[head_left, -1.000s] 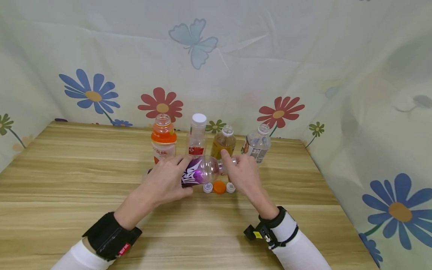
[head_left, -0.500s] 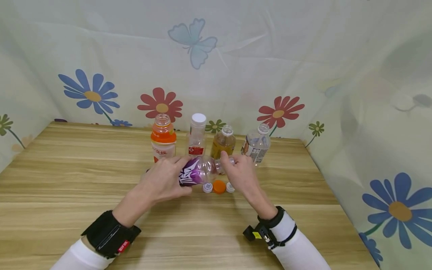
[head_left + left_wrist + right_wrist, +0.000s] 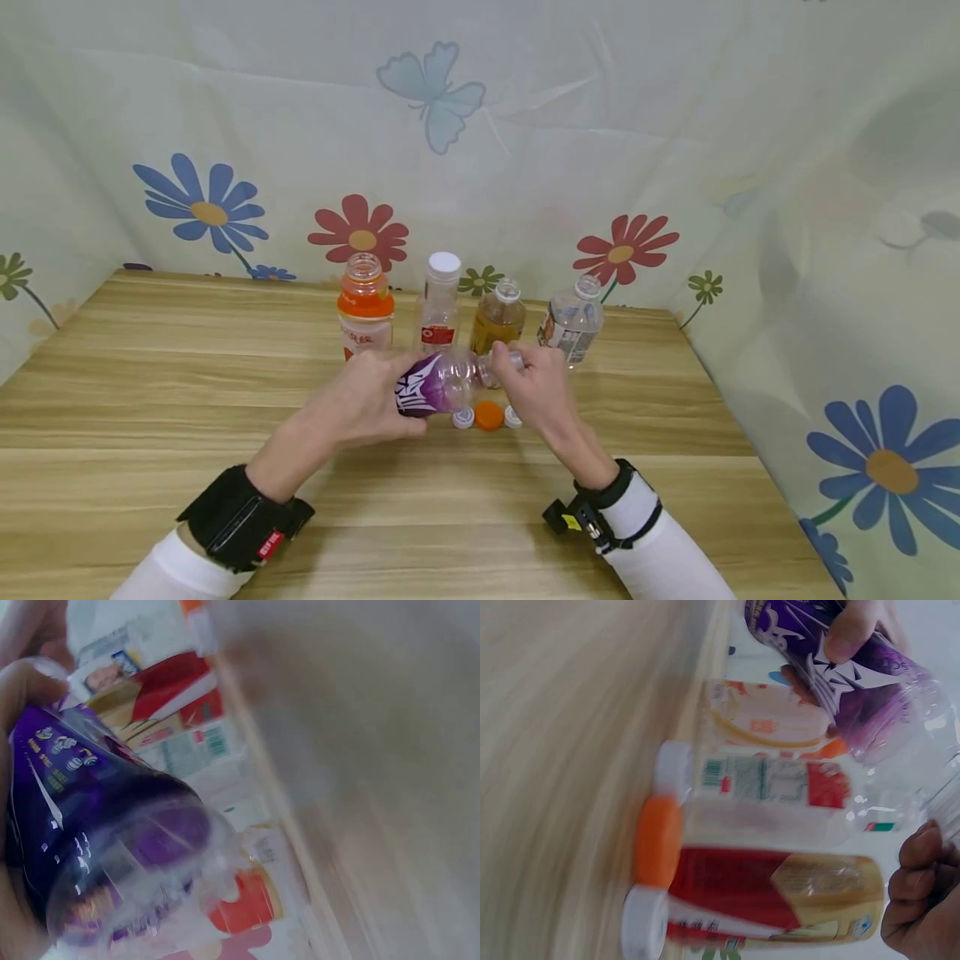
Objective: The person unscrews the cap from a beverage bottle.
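On the table (image 3: 150, 350) over there, four bottles (image 3: 497, 323) stand in a row, cloth (image 3: 540, 167) behind them. In front lie three caps (image 3: 489, 416) side by side, and a fifth bottle (image 3: 450, 381) hangs sideways between left hand (image 3: 363, 400) and right hand (image 3: 538, 385), neck rightward.

Soft light, blurry wrist views

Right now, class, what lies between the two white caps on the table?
An orange cap lies between the white caps, as the head and right wrist views show.
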Tool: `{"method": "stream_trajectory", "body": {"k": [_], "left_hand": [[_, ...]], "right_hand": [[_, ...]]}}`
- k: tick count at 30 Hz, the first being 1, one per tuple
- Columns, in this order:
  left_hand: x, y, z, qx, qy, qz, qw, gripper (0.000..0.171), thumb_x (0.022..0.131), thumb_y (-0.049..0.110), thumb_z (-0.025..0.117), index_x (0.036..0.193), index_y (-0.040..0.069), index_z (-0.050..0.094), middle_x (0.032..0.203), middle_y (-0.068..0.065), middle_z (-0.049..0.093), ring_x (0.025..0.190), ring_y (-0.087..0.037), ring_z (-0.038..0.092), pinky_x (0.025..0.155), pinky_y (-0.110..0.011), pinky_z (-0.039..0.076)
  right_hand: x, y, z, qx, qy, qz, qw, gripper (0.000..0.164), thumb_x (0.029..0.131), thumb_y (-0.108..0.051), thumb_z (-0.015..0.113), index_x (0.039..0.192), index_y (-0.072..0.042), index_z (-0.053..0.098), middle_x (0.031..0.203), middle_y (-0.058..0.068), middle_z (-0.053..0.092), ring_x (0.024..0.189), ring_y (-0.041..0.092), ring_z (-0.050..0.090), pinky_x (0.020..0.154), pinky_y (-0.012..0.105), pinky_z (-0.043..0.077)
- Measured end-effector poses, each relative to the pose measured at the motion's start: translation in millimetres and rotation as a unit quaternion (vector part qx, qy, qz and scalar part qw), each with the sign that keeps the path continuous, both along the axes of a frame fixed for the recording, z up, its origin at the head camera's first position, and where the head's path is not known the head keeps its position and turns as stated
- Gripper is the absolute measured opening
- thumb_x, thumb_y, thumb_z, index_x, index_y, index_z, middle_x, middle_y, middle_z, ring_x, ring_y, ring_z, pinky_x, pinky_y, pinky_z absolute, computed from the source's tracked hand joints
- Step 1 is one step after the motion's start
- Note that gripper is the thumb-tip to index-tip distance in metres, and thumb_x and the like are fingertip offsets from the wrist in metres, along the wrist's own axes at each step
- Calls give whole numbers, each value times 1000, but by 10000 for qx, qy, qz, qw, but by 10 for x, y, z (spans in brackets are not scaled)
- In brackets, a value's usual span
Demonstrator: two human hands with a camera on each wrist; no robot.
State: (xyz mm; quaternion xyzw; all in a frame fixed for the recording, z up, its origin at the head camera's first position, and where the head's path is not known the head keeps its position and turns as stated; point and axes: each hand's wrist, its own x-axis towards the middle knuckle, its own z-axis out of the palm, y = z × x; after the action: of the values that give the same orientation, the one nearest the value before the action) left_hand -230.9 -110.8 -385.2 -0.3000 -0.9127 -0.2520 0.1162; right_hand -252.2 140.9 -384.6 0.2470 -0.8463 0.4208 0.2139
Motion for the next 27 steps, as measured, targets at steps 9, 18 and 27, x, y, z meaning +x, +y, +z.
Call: {"method": "stream_trajectory", "body": {"k": [9,18,27], "left_hand": [[18,-17,44,12,-86,65,9999,75,72,35,88,133,0,63,118,-15,71,94,-23,68,79,-36,61],[18,-14,44,-176,41,294,9994,72,71,35,88,131,2,65,115,-10,60,97,-24,60,84,-39,58],[10,-29,37,-195,356,304,9987,67,70,32,90,124,1,67,109,-7,45,98,-23,48,86,-37,51]], "right_hand": [[3,3,57,159,381,123,9991,46,100,-34,48,58,-17,42,49,-10,34,41,7,30,39,24,22],[29,2,51,320,157,179,9992,44,105,-38,47,68,-15,49,55,-6,39,45,10,37,42,25,27],[54,3,57,455,-5,385,9982,53,107,-55,39,86,-10,55,65,-2,48,52,13,46,43,28,35]]}}
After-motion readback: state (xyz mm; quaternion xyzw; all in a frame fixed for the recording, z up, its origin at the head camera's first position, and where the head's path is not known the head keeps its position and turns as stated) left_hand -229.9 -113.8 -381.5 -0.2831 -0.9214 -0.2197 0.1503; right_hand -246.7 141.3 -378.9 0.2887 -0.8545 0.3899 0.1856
